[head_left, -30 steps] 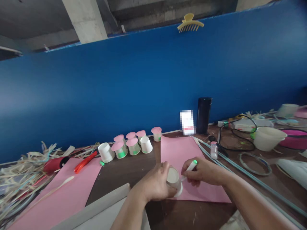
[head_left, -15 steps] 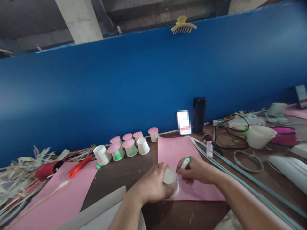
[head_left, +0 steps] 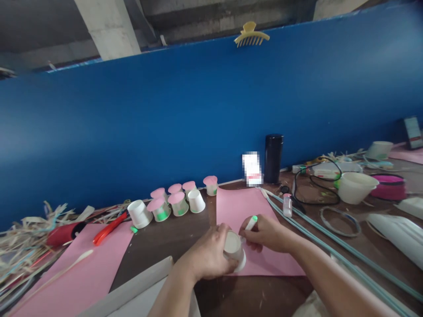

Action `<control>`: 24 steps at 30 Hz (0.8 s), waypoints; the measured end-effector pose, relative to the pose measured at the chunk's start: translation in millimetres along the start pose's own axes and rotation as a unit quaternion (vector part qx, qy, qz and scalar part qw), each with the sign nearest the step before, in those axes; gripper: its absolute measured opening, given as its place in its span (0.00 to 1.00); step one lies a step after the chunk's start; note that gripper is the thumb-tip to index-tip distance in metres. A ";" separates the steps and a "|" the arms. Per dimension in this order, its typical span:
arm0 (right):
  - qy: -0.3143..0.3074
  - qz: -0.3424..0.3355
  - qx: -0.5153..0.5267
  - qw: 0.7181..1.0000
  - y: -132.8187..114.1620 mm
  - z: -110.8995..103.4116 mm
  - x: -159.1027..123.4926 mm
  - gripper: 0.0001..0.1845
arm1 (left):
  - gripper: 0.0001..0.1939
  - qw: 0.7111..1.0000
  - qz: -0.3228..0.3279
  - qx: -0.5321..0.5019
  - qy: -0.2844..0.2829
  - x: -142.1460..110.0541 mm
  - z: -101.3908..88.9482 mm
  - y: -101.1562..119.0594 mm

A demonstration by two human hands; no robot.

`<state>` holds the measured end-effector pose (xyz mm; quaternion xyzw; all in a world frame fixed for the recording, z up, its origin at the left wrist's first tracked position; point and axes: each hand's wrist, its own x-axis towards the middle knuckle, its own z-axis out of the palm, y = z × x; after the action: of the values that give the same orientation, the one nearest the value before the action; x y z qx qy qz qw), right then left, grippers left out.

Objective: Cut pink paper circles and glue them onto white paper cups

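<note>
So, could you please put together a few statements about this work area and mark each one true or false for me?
1. The left hand holds a cup. True.
2. Part of a pink sheet lies beneath the right hand. True.
3. The right hand is empty. False: it holds a white marker with a green end.
4. A yellow claw clip sits near the top edge of the blue partition. True.
5. Every cup in the group beyond the left hand is topped with pink. False: two white cups there are not.
</note>
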<state>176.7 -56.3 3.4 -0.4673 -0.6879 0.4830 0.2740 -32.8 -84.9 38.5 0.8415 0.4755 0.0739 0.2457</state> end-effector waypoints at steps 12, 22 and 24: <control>-0.003 -0.011 0.017 1.000 5.9 4.3 7.9 0.15 | 0.22 1.000 0.009 0.002 0.007 0.2 0.8 -1.3; -0.009 -0.024 0.008 1.000 4.2 6.8 11.5 0.18 | 0.22 1.000 0.012 0.013 0.012 1.2 0.6 -1.1; -0.008 -0.028 0.006 1.000 3.8 7.0 12.4 0.18 | 0.23 1.000 0.016 0.013 0.013 1.2 0.5 -1.1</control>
<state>167.2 -47.6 -3.7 -0.4427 -0.6999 0.4828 0.2847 -32.8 -83.5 37.4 0.8512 0.4656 0.0828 0.2278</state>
